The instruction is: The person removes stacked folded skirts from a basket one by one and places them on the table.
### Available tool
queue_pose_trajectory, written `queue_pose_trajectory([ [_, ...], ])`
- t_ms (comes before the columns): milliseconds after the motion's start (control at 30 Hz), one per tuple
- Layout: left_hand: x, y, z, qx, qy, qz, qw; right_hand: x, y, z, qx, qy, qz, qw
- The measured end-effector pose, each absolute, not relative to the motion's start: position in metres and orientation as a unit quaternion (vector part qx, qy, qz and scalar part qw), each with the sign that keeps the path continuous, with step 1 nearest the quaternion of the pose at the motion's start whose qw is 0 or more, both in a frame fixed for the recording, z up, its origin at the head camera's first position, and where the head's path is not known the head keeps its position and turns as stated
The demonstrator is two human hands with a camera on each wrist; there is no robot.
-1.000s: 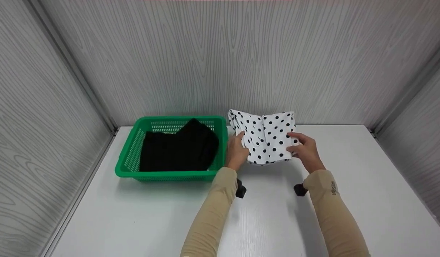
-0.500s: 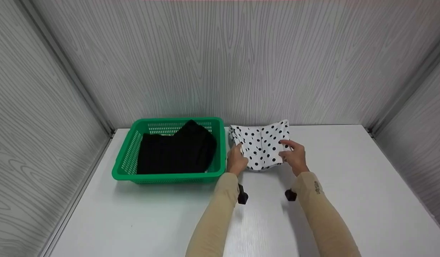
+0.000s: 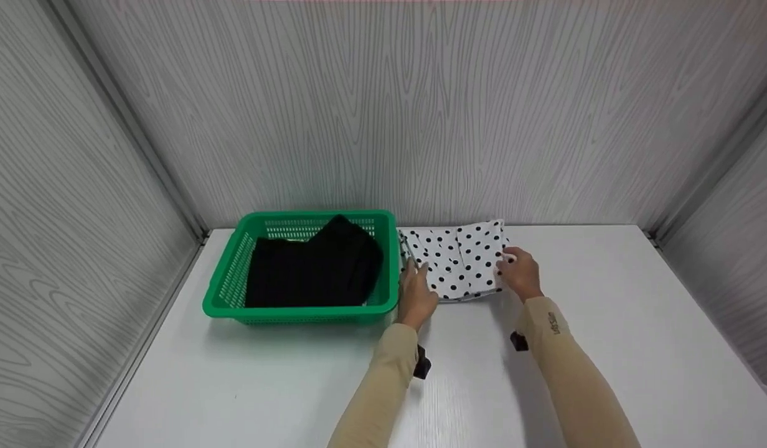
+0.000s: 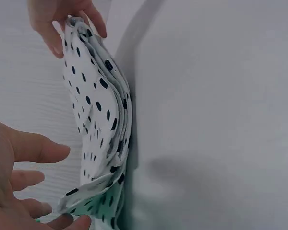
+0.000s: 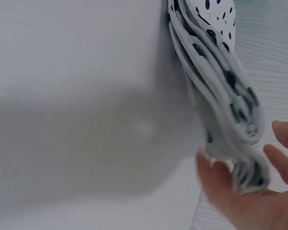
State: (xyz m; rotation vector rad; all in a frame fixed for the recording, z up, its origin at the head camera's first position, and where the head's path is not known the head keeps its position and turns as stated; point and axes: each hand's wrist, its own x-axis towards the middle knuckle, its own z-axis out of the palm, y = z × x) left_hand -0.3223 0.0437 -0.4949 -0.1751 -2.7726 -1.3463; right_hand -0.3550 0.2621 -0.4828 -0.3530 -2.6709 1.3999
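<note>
A white garment with black polka dots (image 3: 480,255), folded into a flat stack, lies on the white table right of the basket. My left hand (image 3: 419,298) is at its left edge. In the left wrist view that hand (image 4: 24,187) has its fingers spread and its thumb apart from the fabric, with fingertips at a lifted flap. My right hand (image 3: 520,274) is at the right edge. In the right wrist view the right hand's (image 5: 249,201) fingers and thumb are spread around the end of the stack, and the layered folds show edge-on.
A green plastic basket (image 3: 296,312) stands close on the left, holding a folded black garment (image 3: 309,270). Grey wood-grain panels (image 3: 383,112) rise behind and at both sides. The white table (image 3: 265,386) extends in front.
The dotted garment has come down onto the table and lies flatter. Both hands have lowered with it, and the left hand's fingers have loosened from its edge. The right hand's fingers have spread.
</note>
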Motion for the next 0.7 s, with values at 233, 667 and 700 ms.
queue_pose_trajectory([
  [233, -0.305, 0.03, -0.467, -0.186, -0.897, -0.395, 0.072, -0.341, 0.261, -0.469, -0.106, -0.898, 0.416, 0.095],
  [667, -0.302, -0.031, -0.445, -0.167, -0.9, -0.35, 0.2, -0.321, 0.242, -0.445, -0.005, -0.885, 0.448, 0.127],
  [700, -0.301, -0.035, -0.445, -0.159, -0.902, -0.349, 0.2, -0.32, 0.24, -0.444, 0.002, -0.883, 0.452, 0.127],
])
